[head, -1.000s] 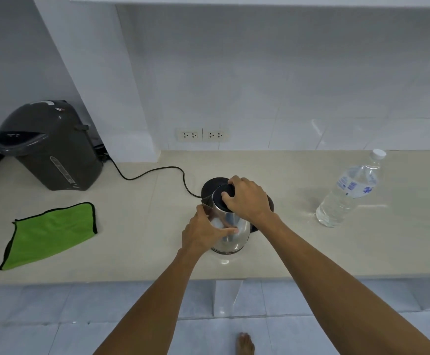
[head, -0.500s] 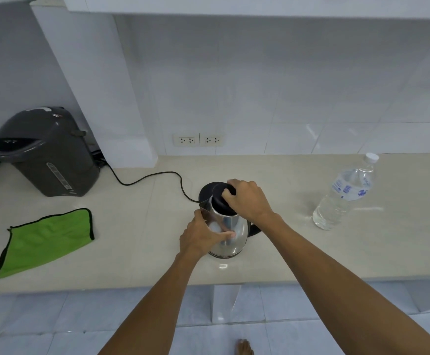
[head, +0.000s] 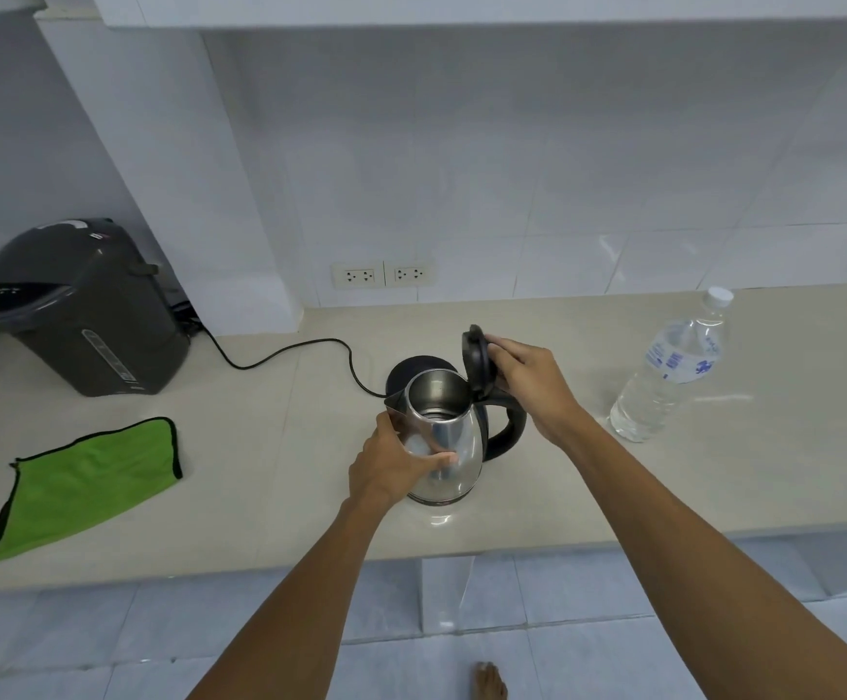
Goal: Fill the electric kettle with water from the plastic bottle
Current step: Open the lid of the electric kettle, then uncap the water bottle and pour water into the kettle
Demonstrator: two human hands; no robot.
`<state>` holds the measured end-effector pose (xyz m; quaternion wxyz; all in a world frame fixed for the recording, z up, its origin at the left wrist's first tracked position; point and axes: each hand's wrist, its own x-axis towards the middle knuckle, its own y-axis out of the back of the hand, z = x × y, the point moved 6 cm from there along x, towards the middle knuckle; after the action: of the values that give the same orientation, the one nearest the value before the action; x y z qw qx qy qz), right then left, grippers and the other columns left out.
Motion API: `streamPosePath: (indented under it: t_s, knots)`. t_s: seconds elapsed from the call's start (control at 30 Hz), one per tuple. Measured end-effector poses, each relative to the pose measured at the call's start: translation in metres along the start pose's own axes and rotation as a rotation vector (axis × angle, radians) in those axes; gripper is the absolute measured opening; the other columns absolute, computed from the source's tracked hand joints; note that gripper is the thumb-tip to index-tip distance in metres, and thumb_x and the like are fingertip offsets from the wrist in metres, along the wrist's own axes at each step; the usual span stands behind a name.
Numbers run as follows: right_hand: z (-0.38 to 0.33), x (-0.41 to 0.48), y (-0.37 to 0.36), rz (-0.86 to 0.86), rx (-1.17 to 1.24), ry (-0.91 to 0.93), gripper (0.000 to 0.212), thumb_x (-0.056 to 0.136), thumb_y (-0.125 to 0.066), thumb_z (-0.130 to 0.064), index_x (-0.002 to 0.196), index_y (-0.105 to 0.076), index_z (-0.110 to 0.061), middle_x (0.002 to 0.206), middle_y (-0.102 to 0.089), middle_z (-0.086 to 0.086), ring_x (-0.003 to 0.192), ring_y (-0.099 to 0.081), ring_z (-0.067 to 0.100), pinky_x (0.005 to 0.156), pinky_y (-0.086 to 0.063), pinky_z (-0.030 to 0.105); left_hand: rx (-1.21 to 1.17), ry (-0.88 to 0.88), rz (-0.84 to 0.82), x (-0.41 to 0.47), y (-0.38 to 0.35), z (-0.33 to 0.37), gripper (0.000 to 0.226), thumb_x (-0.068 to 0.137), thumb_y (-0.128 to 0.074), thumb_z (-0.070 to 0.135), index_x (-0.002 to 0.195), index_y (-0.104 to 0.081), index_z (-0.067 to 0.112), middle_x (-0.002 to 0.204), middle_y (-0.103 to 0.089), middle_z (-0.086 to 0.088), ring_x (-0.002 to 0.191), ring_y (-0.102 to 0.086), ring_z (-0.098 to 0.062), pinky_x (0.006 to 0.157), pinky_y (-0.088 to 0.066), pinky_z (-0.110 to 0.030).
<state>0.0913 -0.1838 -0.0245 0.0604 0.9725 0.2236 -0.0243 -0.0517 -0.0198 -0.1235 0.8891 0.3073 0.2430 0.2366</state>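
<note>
The left hand [head: 390, 469] reaches in from below and cups the near side of the stainless electric kettle [head: 444, 437], its fingers [head: 439, 459] wrapped against the steel wall to steady it on the worktop [head: 280, 477]. To finish this step well, that hold should stay firm and low so the body does not tip as the lid [head: 477, 360] is swung fully back, leaving the mouth clear. The right hand [head: 530, 384] comes over the black handle, forearm angled across from the right, fingers pinching the lid's upper edge; the lid stands nearly upright on its hinge. Behind the kettle sits its black base with the cord. Well apart to the right stands the plastic water bottle [head: 673, 368], cap on, untouched.
</note>
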Motion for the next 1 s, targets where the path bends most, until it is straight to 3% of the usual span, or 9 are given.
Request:
streamPosePath:
  t_s: [0.1, 0.2, 0.3, 0.57, 0.73, 0.83, 1.0]
  knots:
    - [0.015, -0.001, 0.012, 0.022, 0.158, -0.058, 0.026, 0.100, -0.053, -0.013, 0.105, -0.078, -0.010, 0.106, -0.071, 0.028, 0.101, -0.072, 0.032, 0.090, -0.060, 0.038, 0.001, 0.000, 0.000, -0.001, 0.000, 0.000, 0.114, 0.050, -0.089, 0.076, 0.141, -0.042, 0.027, 0.136, -0.063, 0.006, 0.121, -0.062, -0.024, 0.100, -0.054, -0.046]
    - [0.025, -0.007, 0.022, 0.050, 0.312, -0.094, 0.026, 0.100, -0.050, -0.004, 0.100, -0.075, 0.002, 0.103, -0.075, 0.024, 0.102, -0.073, 0.034, 0.087, -0.060, 0.035, -0.004, 0.001, -0.002, -0.002, 0.000, 0.000, 0.114, 0.051, -0.089, 0.076, 0.143, -0.042, 0.027, 0.137, -0.062, 0.006, 0.123, -0.062, -0.024, 0.101, -0.053, -0.046]
    - [0.037, -0.010, 0.032, 0.087, 0.423, -0.129, 0.022, 0.100, -0.053, -0.001, 0.104, -0.073, 0.005, 0.103, -0.077, 0.018, 0.101, -0.075, 0.029, 0.082, -0.060, 0.029, -0.014, 0.002, 0.003, -0.003, 0.000, 0.001, 0.109, 0.053, -0.091, 0.071, 0.141, -0.044, 0.027, 0.135, -0.063, 0.007, 0.122, -0.062, -0.023, 0.100, -0.054, -0.045]
    - [0.060, -0.008, 0.038, 0.107, 0.562, -0.206, 0.021, 0.097, -0.059, -0.001, 0.113, -0.070, 0.007, 0.109, -0.076, 0.019, 0.104, -0.074, 0.027, 0.091, -0.059, 0.032, -0.021, 0.002, -0.004, -0.005, 0.000, 0.003, 0.107, 0.054, -0.092, 0.069, 0.140, -0.045, 0.027, 0.135, -0.062, 0.007, 0.123, -0.061, -0.021, 0.101, -0.053, -0.044]
    - [0.053, -0.008, 0.054, 0.188, 0.349, -0.213, 0.018, 0.098, -0.057, -0.005, 0.104, -0.073, 0.001, 0.103, -0.078, 0.014, 0.091, -0.077, 0.027, 0.084, -0.062, 0.036, -0.020, -0.001, -0.037, -0.003, 0.006, 0.006, 0.105, 0.060, -0.094, 0.062, 0.143, -0.045, 0.023, 0.142, -0.058, 0.007, 0.130, -0.057, -0.020, 0.103, -0.050, -0.041]
    - [0.046, -0.013, 0.074, 0.233, 0.209, -0.220, 0.019, 0.100, -0.058, -0.016, 0.110, -0.071, -0.006, 0.104, -0.077, 0.011, 0.089, -0.077, 0.028, 0.079, -0.063, 0.040, -0.018, -0.041, -0.020, -0.005, 0.019, 0.011, 0.104, 0.066, -0.088, 0.067, 0.148, -0.042, 0.022, 0.149, -0.055, 0.005, 0.136, -0.054, -0.022, 0.109, -0.048, -0.045]
    - [0.017, -0.021, 0.099, 0.209, -0.458, -0.014, 0.029, 0.097, -0.055, -0.037, 0.114, -0.071, -0.021, 0.114, -0.073, -0.003, 0.102, -0.070, 0.021, 0.092, -0.056, 0.040, 0.120, -0.211, 0.077, -0.015, 0.050, 0.047, 0.117, 0.078, -0.070, 0.080, 0.165, -0.021, 0.018, 0.170, -0.028, 0.000, 0.155, -0.029, -0.023, 0.121, -0.030, -0.046]
